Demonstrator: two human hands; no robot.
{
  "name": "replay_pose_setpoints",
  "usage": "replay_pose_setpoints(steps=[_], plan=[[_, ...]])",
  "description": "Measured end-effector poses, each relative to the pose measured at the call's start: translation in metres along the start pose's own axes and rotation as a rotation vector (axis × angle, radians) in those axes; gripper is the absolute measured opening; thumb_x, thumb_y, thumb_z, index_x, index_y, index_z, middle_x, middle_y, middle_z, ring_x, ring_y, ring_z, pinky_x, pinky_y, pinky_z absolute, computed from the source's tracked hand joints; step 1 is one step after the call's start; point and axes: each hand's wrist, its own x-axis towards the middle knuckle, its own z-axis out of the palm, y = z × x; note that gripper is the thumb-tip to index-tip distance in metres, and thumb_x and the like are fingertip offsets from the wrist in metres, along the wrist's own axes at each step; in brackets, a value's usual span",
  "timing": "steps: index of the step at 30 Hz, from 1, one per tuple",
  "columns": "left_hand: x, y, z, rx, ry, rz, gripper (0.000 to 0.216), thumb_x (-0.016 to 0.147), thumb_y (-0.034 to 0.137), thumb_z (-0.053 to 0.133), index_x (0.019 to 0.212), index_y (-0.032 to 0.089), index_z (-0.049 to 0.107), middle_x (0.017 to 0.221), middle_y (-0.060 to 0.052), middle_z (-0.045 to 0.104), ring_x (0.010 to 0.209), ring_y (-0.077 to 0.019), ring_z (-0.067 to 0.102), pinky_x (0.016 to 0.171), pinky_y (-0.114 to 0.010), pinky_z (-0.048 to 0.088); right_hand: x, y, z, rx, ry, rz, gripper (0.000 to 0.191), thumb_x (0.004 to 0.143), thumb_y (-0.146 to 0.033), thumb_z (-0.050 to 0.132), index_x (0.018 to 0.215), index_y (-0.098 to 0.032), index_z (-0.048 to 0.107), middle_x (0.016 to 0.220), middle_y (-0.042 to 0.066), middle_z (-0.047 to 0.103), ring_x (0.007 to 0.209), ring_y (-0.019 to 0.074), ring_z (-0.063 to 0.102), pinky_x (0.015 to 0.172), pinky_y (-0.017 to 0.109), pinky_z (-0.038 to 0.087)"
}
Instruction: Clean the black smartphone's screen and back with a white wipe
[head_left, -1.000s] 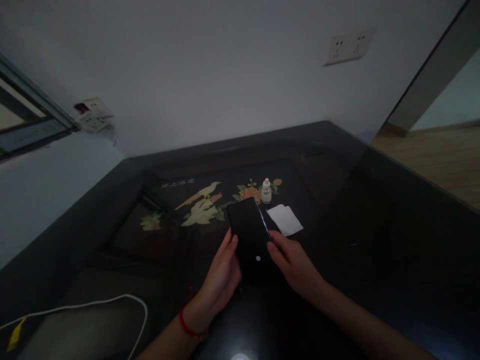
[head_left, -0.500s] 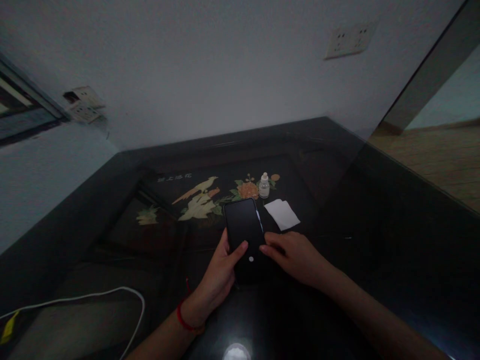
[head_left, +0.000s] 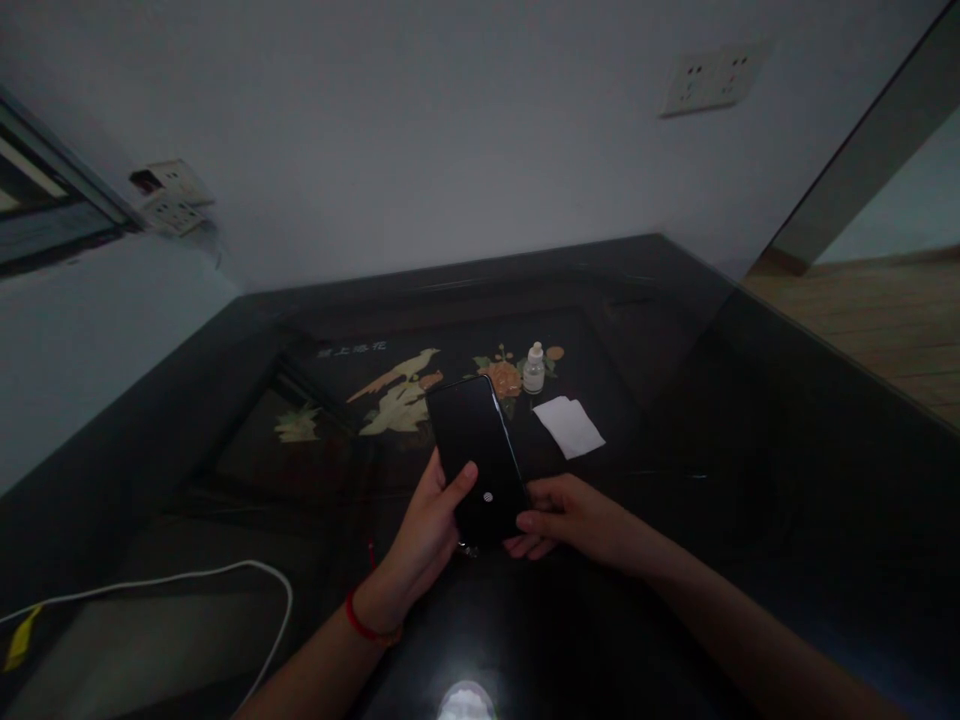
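A black smartphone (head_left: 474, 430) is held above the dark tabletop, its screen dark but for a small fingerprint icon low down. My left hand (head_left: 429, 515) grips its left side, thumb lying over the screen edge. At the phone's lower right corner is my right hand (head_left: 562, 515), with the thumb at the edge and some fingers reaching beneath it. Beyond the phone stands a small clear dropper bottle (head_left: 534, 372) with a white cap. A folded white tissue or cloth (head_left: 570, 427) lies just right of the phone.
The glossy black table (head_left: 645, 330) bears an inlaid bird and flower picture (head_left: 397, 405). A white cable (head_left: 172, 577) with a yellow tag (head_left: 22, 640) curves at lower left. Wall sockets (head_left: 712, 78) sit above the table, and a light reflects near the front.
The phone has tilted leftward and shifted a little up and left with my left hand. My right hand has moved lower along its right edge, with fingers now showing beneath the corner.
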Motion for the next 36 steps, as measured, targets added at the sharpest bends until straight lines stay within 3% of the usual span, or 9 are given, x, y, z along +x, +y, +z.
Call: replay_pose_setpoints(steps=[4, 10, 23, 28, 30, 33, 36], plan=[[0.0, -0.001, 0.0, -0.002, 0.02, -0.039, 0.05, 0.075, 0.033, 0.071, 0.121, 0.022, 0.055, 0.12, -0.006, 0.065, 0.108, -0.0214, 0.06, 0.09, -0.031, 0.047, 0.0, 0.001, 0.001, -0.016, 0.03, -0.013, 0.039, 0.077, -0.05, 0.066, 0.083, -0.012, 0.06, 0.077, 0.006, 0.07, 0.071, 0.0143, 0.069, 0.066, 0.027, 0.055], [0.002, 0.0, -0.002, -0.016, 0.022, -0.065, 0.05, 0.073, 0.031, 0.073, 0.119, 0.021, 0.055, 0.124, -0.006, 0.062, 0.116, -0.0233, 0.055, 0.095, -0.032, 0.045, 0.0, 0.005, 0.009, -0.006, 0.056, -0.037, 0.032, 0.081, -0.046, 0.063, 0.077, -0.015, 0.056, 0.069, 0.002, 0.068, 0.063, 0.0115, 0.067, 0.059, 0.024, 0.053], [0.008, -0.007, -0.006, -0.005, -0.007, 0.003, 0.046, 0.078, 0.029, 0.068, 0.121, 0.019, 0.053, 0.122, -0.008, 0.063, 0.11, -0.0227, 0.059, 0.093, -0.033, 0.046, 0.006, 0.014, 0.018, -0.053, 0.136, -0.051, 0.049, 0.076, -0.065, 0.054, 0.073, -0.017, 0.05, 0.059, 0.003, 0.065, 0.049, 0.0125, 0.062, 0.049, 0.025, 0.049], [0.007, -0.009, -0.007, 0.035, -0.124, 0.019, 0.047, 0.079, 0.028, 0.067, 0.124, 0.021, 0.054, 0.123, -0.008, 0.064, 0.113, -0.0246, 0.058, 0.098, -0.037, 0.044, 0.003, 0.004, 0.001, -0.144, 0.089, -0.016, 0.044, 0.075, -0.057, 0.063, 0.068, -0.015, 0.053, 0.057, 0.005, 0.065, 0.048, 0.0146, 0.062, 0.044, 0.024, 0.046], [0.004, -0.01, -0.006, 0.054, -0.199, -0.005, 0.049, 0.077, 0.028, 0.069, 0.124, 0.021, 0.056, 0.123, -0.009, 0.064, 0.116, -0.026, 0.057, 0.102, -0.039, 0.04, 0.0, -0.005, -0.011, -0.188, 0.188, -0.088, 0.041, 0.073, -0.054, 0.067, 0.076, -0.014, 0.059, 0.07, 0.008, 0.068, 0.058, 0.0167, 0.065, 0.05, 0.027, 0.049], [-0.004, -0.013, -0.006, 0.08, -0.284, -0.088, 0.052, 0.077, 0.026, 0.07, 0.126, 0.026, 0.056, 0.129, -0.008, 0.061, 0.122, -0.0263, 0.052, 0.107, -0.04, 0.035, -0.004, -0.015, -0.021, -0.135, 0.381, -0.252, 0.048, 0.078, -0.056, 0.061, 0.107, -0.018, 0.06, 0.107, 0.009, 0.067, 0.093, 0.02, 0.065, 0.079, 0.033, 0.052], [-0.008, -0.017, -0.008, 0.112, -0.36, -0.132, 0.053, 0.079, 0.025, 0.068, 0.13, 0.029, 0.053, 0.135, -0.006, 0.056, 0.128, -0.0252, 0.046, 0.11, -0.039, 0.031, -0.006, -0.019, -0.02, -0.007, 0.433, -0.323, 0.046, 0.083, -0.055, 0.056, 0.114, -0.02, 0.061, 0.114, 0.008, 0.065, 0.103, 0.0215, 0.061, 0.092, 0.038, 0.046]])
